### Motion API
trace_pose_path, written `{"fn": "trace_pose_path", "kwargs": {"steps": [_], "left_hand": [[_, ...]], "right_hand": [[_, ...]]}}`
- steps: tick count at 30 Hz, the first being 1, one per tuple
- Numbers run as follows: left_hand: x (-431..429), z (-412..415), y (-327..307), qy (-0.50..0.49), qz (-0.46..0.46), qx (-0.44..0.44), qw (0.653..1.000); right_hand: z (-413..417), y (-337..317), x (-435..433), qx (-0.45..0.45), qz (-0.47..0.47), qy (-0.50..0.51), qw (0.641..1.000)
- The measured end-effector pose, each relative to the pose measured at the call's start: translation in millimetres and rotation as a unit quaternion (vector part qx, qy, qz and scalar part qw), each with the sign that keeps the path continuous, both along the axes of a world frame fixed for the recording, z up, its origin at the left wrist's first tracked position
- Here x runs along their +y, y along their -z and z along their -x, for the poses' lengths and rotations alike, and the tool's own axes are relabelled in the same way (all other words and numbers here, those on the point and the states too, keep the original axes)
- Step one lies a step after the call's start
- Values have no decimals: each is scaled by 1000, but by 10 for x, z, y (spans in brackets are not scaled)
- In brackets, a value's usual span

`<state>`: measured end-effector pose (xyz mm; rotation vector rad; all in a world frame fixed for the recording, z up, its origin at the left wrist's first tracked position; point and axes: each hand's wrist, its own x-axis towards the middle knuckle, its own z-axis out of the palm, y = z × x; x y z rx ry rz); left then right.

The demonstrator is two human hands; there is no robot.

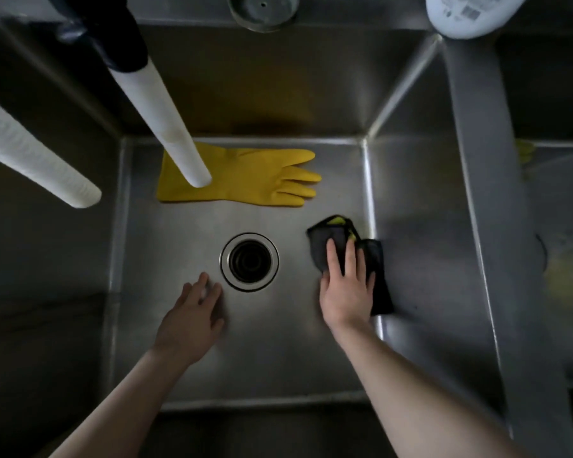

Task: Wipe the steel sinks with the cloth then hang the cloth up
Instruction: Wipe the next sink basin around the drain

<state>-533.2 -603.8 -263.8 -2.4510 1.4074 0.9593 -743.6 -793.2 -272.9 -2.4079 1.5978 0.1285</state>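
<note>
Steel sink [278,358]: pressed the dark cloth [379,279] flat on the floor with the right hand [344,292], fingers straight, by the right wall. Ran long from near to far. Held nothing in the left hand [196,309], open, left of the drain [249,262], farther from the cloth.

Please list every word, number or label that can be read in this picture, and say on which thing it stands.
Bottle: a printed label with a barcode, too small and blurred to read.
Glove, cloth, sink: no text visible.
</note>
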Motion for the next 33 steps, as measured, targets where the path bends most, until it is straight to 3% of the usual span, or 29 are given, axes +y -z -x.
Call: {"fn": "trace_pose_path", "kwargs": {"steps": [7,13,17,20,23,28,33], "left_hand": [[-64,314,-231,-14,-1,-19,1000],[-121,707,-181,72,50,3,996],[-177,847,-181,56,39,-10,998],[-179,837,-189,56,37,-6,998],[-167,796,-222,69,12,6,998],[-145,756,-312,93,-41,24,995],[35,830,-524,113,-102,78,985]], "right_hand": [[518,-116,816,35,-86,-91,991],[10,-19,-133,17,-50,-77,996],[-444,-33,-960,46,-60,-57,995],[-553,-22,-1085,48,-63,-61,995],[-357,-62,-926,49,-51,-104,992],[169,-315,-340,78,-128,-163,975],[692,-606,314,147,-234,-285,918]]}}
